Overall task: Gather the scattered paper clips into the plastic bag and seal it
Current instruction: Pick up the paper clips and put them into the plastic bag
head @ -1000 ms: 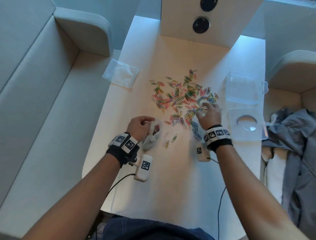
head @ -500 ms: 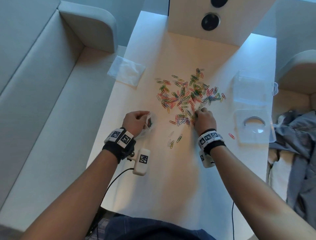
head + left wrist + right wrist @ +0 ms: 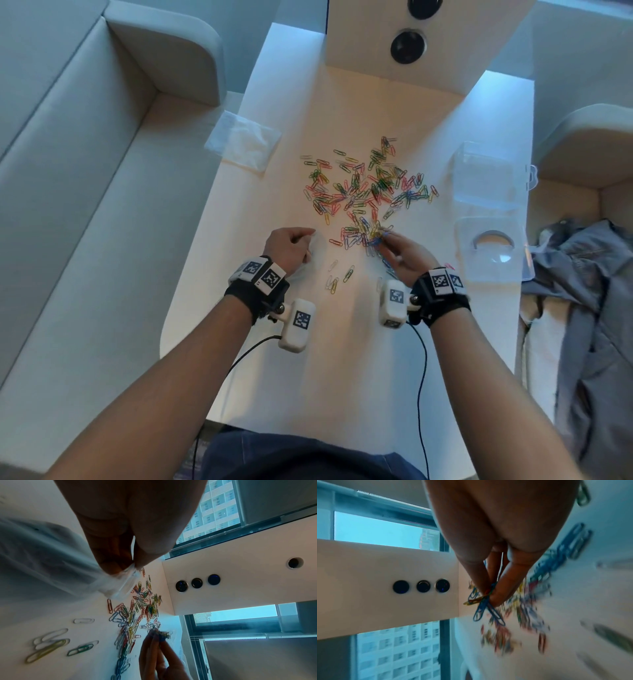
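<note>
Right hand (image 3: 402,255) pinches a clip bunch (image 3: 483,601); plastic bag (image 3: 51,561), mouth pinched by left hand (image 3: 289,248), lies at its 9 o'clock.

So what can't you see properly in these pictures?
- How many paper clips are in the plastic bag: the left hand covers it in the head view, and its cloudy plastic hides the inside in the left wrist view.
- How many clips the right hand pinches: its fingertips cover the bunch.
- Single clips in the pile: the right wrist view is motion-blurred.
</note>
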